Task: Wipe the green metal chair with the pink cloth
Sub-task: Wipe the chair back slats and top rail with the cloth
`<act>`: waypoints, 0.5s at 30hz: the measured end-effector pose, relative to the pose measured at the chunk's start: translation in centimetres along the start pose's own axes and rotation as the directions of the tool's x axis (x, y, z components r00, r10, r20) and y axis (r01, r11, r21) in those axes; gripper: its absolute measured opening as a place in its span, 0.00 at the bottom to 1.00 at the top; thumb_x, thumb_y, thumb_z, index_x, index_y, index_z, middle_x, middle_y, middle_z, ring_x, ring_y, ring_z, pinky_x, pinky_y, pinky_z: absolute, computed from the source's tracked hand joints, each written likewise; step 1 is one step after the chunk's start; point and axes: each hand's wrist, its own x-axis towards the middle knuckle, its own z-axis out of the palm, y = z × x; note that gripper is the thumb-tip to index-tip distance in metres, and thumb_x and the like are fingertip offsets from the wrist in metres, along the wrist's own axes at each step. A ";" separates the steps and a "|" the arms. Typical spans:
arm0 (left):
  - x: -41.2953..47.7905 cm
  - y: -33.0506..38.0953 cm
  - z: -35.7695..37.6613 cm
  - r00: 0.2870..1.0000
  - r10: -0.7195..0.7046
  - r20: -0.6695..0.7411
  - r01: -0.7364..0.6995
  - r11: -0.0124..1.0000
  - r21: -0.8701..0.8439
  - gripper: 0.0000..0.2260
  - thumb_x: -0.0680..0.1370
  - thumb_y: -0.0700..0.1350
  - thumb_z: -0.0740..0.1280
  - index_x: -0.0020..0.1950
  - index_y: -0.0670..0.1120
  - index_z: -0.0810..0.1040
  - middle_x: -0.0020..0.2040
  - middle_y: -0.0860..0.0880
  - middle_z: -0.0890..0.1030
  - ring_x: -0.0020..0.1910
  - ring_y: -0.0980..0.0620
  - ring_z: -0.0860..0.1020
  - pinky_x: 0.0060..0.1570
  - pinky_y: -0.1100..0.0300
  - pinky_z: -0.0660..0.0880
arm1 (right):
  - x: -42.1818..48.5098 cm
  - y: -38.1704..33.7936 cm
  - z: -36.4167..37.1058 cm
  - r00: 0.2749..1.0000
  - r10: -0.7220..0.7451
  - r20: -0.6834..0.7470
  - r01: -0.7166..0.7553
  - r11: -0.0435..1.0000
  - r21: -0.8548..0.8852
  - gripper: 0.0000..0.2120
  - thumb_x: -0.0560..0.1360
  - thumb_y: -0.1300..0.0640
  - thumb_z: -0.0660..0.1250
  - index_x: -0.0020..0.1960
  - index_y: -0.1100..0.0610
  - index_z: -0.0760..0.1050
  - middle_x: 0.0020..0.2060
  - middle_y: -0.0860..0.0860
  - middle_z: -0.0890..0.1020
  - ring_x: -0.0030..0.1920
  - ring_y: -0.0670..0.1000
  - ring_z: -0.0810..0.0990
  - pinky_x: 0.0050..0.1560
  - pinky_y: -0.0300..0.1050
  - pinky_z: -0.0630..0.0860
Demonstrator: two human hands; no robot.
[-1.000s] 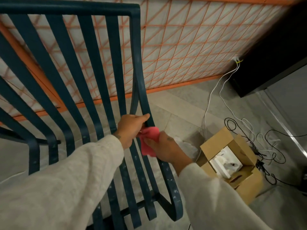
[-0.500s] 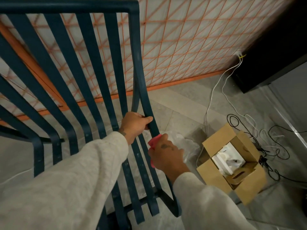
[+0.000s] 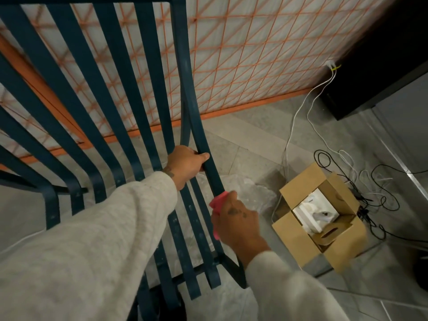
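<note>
Grey tile floor [image 3: 243, 140] | left hand [image 3: 185, 164] grips chair [image 3: 148, 93] | right hand [image 3: 238, 222] holds cloth [image 3: 217, 202]

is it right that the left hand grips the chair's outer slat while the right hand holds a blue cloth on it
Not quite: the head view shows the cloth is pink, not blue. The rest holds: the left hand grips the chair's outer slat, and the right hand holds the cloth on it.

The chair [image 3: 148, 93] is dark teal-green; the cloth [image 3: 217, 205] is pink. An orange grid crosses the white wall panel [image 3: 243, 54]. The box [image 3: 298, 237] is plain brown.
</note>
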 end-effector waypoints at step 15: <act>0.3 0.1 -0.2 1.000 -0.026 0.010 0.027 1.000 -0.015 0.12 0.74 0.47 0.73 0.51 0.40 0.79 0.48 0.44 0.84 0.46 0.45 0.84 0.54 0.48 0.80 | -2.3 1.1 0.7 0.999 -0.051 0.011 0.052 0.994 -0.095 0.36 0.78 0.49 0.68 0.75 0.56 0.49 0.65 0.54 0.74 0.62 0.56 0.78 0.68 0.60 0.70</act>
